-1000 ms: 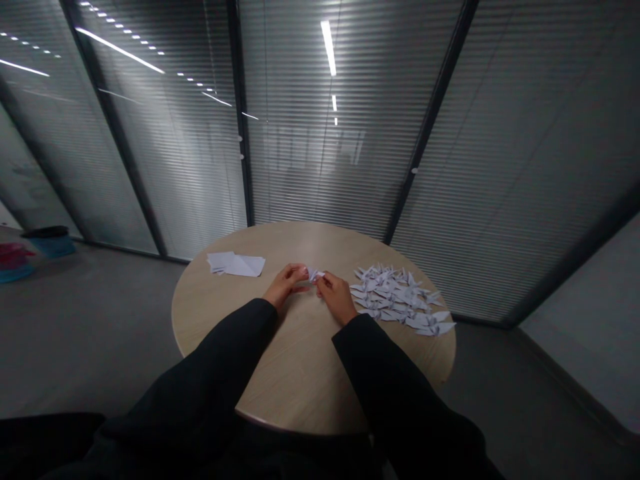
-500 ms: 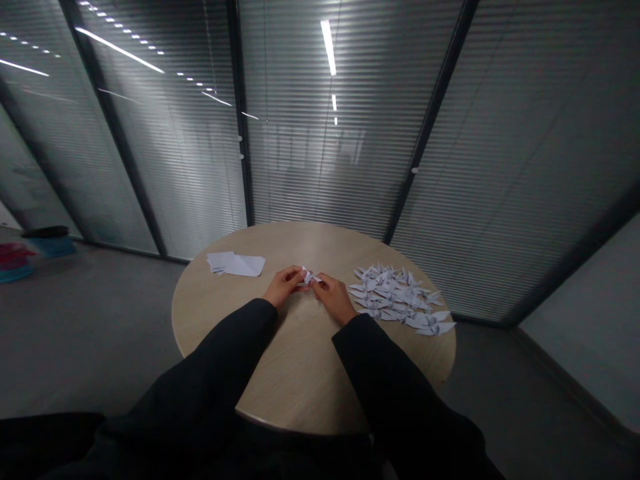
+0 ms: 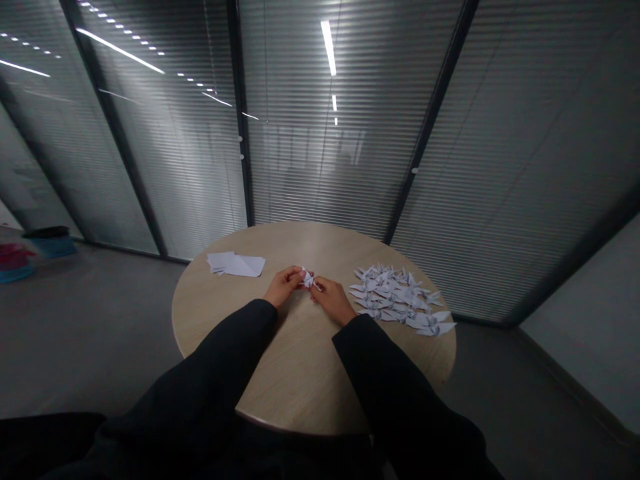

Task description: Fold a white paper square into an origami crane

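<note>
The left hand (image 3: 285,285) and the right hand (image 3: 333,300) are meeting near the middle of the round wooden surface (image 3: 300,373), both pinching a small folded paper piece (image 3: 308,279) narrowly between their fingertips. Compared with a second ago, the piece is sitting a little closer in, and the right hand is closing toward the left, so the hands are gathering tightly around it. It is probably a half-formed paper crane, though the dim view and covering fingers make the exact fold hard to judge. At about three o'clock from the hands, a loose pile of finished-looking paper cranes (image 3: 400,299) is lying spread across the surface, just beyond the right hand. At about ten o'clock, a small stack of white paper sheets (image 3: 235,264) is resting apart from both hands. Black sleeves (image 3: 215,353) are reaching in from six o'clock, while a glass wall with blinds (image 3: 320,167) is standing behind at twelve o'clock.
</note>
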Demonstrator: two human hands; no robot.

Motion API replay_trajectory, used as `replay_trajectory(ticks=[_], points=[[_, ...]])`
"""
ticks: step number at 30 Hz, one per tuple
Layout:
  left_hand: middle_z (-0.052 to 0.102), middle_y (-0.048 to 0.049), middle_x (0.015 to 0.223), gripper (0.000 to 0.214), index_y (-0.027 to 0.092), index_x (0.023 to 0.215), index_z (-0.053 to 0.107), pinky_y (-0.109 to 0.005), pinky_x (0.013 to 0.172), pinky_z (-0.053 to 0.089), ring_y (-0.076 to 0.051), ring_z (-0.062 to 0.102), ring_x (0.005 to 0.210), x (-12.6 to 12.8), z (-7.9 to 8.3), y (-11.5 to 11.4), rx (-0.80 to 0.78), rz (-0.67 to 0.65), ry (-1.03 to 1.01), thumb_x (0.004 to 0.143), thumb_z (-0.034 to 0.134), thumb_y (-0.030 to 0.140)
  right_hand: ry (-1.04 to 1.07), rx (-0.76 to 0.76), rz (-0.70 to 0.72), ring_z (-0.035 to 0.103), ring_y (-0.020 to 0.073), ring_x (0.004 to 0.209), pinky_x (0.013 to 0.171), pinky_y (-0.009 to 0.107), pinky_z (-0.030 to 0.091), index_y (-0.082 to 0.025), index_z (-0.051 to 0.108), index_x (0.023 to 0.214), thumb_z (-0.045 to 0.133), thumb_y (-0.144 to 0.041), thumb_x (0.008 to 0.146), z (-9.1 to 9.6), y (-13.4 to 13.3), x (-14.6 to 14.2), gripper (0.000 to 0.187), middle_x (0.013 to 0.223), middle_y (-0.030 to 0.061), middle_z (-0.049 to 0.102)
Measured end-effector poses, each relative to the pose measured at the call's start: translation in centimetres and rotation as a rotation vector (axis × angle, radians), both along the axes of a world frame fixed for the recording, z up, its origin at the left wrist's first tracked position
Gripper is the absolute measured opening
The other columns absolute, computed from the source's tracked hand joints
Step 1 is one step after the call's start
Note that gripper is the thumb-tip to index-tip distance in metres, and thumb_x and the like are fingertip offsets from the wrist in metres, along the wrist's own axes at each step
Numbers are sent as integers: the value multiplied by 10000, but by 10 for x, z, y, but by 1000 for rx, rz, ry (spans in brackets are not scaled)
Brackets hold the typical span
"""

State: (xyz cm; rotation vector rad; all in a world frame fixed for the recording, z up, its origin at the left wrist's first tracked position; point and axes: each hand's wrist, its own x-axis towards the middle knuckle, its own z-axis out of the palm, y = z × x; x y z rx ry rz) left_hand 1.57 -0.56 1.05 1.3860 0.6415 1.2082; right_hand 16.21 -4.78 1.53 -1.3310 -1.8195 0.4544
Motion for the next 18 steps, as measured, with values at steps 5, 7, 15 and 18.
replay_trajectory(ticks=[5, 7, 15, 18], points=[[700, -107, 908, 369, 134, 793, 615, -326, 742, 492, -176, 628, 776, 0, 1, -1, -6, 6, 3, 634, 720, 449, 5, -17, 4, 543, 109, 571, 563, 202, 353, -162, 606, 710, 482, -243, 809, 0, 0, 0, 178, 594, -9, 601], [700, -100, 901, 359, 136, 790, 621, -324, 742, 491, -174, 627, 771, 0, -1, 0, -7, 9, 13, 637, 719, 445, 3, -20, 10, 544, 112, 570, 565, 207, 357, -160, 610, 723, 477, -247, 815, 0, 0, -1, 184, 600, -6, 600], [699, -77, 843, 394, 143, 771, 639, -309, 721, 490, -167, 622, 748, 1, -2, 1, -23, 9, 42, 591, 740, 479, 20, -8, 64, 554, 124, 576, 572, 222, 373, -152, 637, 797, 462, -303, 843, 1, -2, -2, 235, 602, 2, 604], [701, -81, 863, 403, 149, 761, 642, -311, 723, 492, -173, 623, 760, 0, 0, 0, -23, 4, 31, 578, 742, 494, 22, 10, 64, 551, 120, 576, 573, 218, 371, -159, 642, 803, 461, -319, 850, 0, -2, -1, 246, 595, -5, 599]])
